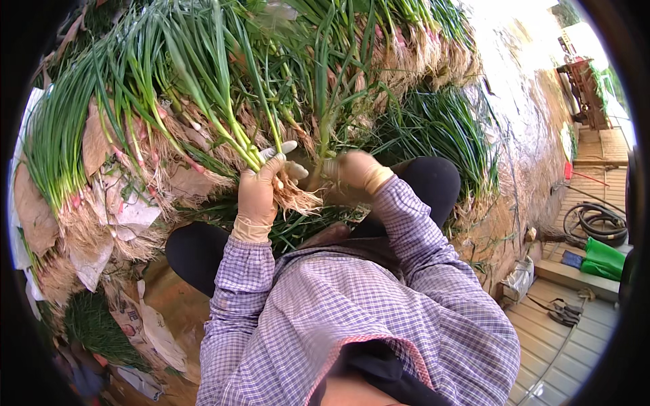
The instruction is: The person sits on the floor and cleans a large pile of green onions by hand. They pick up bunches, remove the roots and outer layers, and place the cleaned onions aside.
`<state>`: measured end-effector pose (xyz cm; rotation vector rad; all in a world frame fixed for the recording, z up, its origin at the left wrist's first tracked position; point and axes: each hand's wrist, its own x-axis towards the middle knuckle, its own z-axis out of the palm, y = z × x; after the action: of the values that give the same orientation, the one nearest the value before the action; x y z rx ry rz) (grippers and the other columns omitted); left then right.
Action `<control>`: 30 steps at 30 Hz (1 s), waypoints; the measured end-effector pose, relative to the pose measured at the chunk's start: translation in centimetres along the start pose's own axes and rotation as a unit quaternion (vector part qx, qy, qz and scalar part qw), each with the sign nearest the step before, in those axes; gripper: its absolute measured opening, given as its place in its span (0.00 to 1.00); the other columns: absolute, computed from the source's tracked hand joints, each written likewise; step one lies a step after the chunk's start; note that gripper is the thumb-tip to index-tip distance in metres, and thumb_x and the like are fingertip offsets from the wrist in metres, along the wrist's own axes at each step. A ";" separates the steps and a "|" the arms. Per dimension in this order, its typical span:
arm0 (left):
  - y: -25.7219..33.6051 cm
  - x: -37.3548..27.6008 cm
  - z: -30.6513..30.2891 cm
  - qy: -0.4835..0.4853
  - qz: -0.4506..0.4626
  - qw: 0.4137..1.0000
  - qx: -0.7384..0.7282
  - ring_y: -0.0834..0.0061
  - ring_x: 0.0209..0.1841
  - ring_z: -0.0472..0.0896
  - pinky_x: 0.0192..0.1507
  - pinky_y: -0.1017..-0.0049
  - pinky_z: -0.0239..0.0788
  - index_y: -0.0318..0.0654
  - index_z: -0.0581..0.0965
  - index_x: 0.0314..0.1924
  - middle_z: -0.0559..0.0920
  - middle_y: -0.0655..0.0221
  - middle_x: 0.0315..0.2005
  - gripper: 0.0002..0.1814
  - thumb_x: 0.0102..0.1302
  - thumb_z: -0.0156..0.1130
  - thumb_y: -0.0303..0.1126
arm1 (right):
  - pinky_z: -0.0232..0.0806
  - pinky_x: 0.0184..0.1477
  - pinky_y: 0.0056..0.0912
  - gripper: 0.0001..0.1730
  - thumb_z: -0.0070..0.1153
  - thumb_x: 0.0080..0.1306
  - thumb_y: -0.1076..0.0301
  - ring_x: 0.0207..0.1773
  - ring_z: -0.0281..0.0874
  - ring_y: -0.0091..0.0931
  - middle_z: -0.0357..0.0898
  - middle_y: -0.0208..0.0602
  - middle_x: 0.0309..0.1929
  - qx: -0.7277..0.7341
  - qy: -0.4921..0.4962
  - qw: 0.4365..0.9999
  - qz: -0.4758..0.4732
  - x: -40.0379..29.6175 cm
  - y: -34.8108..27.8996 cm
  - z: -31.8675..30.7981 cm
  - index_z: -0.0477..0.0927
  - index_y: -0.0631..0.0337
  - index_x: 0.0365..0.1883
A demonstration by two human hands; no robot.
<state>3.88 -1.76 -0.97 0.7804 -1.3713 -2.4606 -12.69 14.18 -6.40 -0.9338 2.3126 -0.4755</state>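
My left hand (256,195), in a pale glove with whitish fingertips, is closed around a small bunch of green garlic stalks (233,129). Their leaves lean up and away, while the pale bulbs and matted roots (297,198) stick out on the right of the fist. My right hand (358,170), also gloved and blurred by motion, pinches the lower end of another green garlic plant (324,129) just across from those roots. Loose leaves (289,228) lie beneath both hands, between my knees.
Heaps of rooted green garlic lie left (61,147) and at the back (421,40). Another pile (436,132) sits beyond my right knee (431,185). Torn printed sacking (147,325) lies at lower left. On the right are a coiled black hose (596,223) and a green bag (604,259).
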 end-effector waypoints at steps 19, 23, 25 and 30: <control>-0.4 0.5 -1.4 0.022 -0.052 0.998 -0.019 0.84 0.20 0.70 0.22 0.83 0.63 0.28 0.79 0.46 0.73 0.77 0.18 0.14 0.69 0.54 0.31 | 0.71 0.41 0.41 0.21 0.54 0.64 0.48 0.37 0.82 0.39 0.82 0.44 0.31 -0.026 0.031 0.997 -0.068 2.6 -5.6 -0.6 0.80 0.57 0.43; -0.1 0.1 -1.7 0.109 0.044 0.992 0.044 0.88 0.17 0.65 0.19 0.87 0.59 0.32 0.80 0.45 0.77 0.75 0.22 0.12 0.68 0.56 0.31 | 0.71 0.36 0.40 0.16 0.56 0.63 0.54 0.33 0.79 0.43 0.79 0.46 0.29 0.226 0.060 0.959 -0.163 -1.0 -6.0 -0.2 0.79 0.56 0.40; -0.5 0.3 -1.2 0.092 0.008 0.995 0.036 0.90 0.18 0.65 0.18 0.89 0.56 0.33 0.80 0.47 0.79 0.76 0.24 0.12 0.68 0.57 0.31 | 0.71 0.31 0.30 0.09 0.54 0.66 0.67 0.27 0.78 0.27 0.79 0.39 0.24 0.149 0.042 0.950 -0.270 -2.3 -7.2 -1.1 0.78 0.64 0.38; 0.5 -0.5 -0.5 0.057 -0.017 0.998 0.012 0.92 0.18 0.66 0.19 0.90 0.56 0.33 0.80 0.47 0.78 0.76 0.23 0.13 0.68 0.56 0.33 | 0.70 0.32 0.30 0.18 0.56 0.66 0.58 0.27 0.76 0.26 0.79 0.38 0.24 0.356 0.015 0.927 -0.115 -1.6 -6.6 -3.8 0.79 0.65 0.45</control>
<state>4.55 -2.17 -0.57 0.9413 -1.3602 -2.3874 -10.83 11.20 0.51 -0.8148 1.8166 -1.3234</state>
